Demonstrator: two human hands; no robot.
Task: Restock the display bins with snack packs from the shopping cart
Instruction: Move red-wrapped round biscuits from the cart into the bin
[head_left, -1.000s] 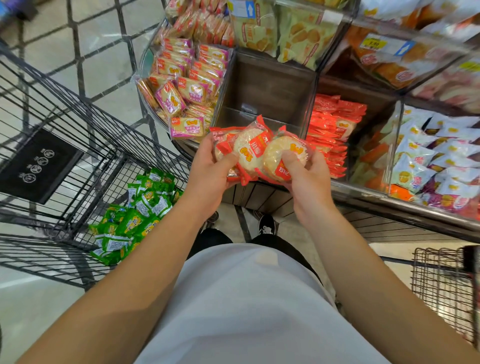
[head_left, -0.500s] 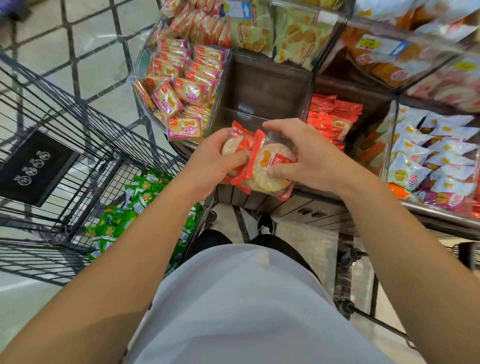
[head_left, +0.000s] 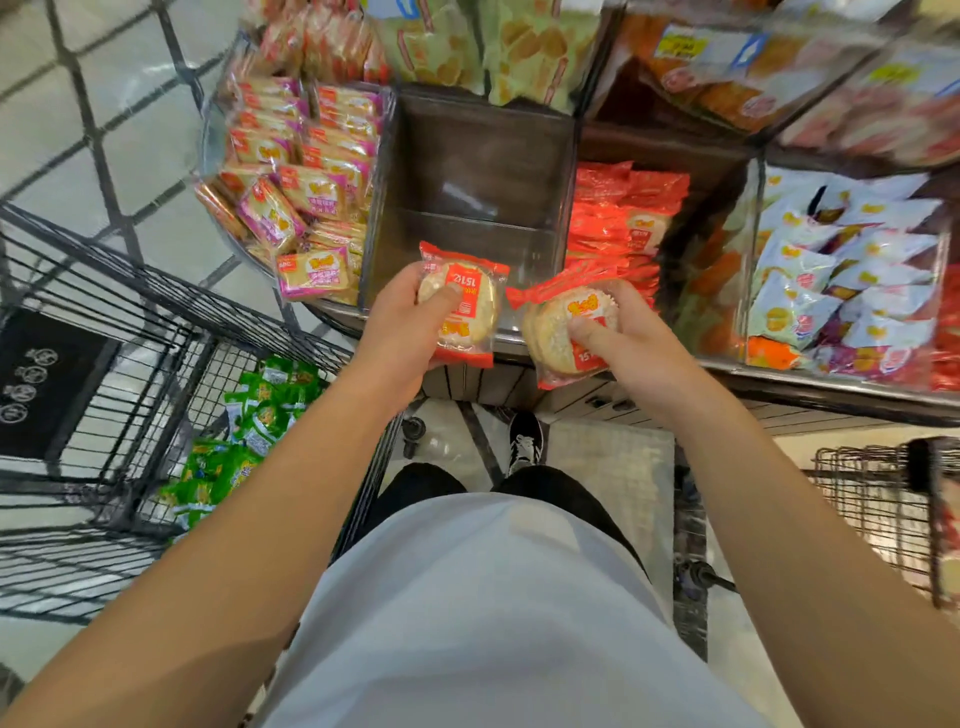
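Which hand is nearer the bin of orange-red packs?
Right. The right hand is just in front of the orange-red packs; the left hand is farther left, before the empty bin.

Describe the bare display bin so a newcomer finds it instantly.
On the display stand, look straight beyond the two hands. The dark brown bin sits between the pink-wrapped packs on the left and the red packs on the right. It alone holds no packs.

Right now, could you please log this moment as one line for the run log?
left hand: grips red round-cracker pack | right hand: grips second red cracker pack | empty dark middle bin: ahead
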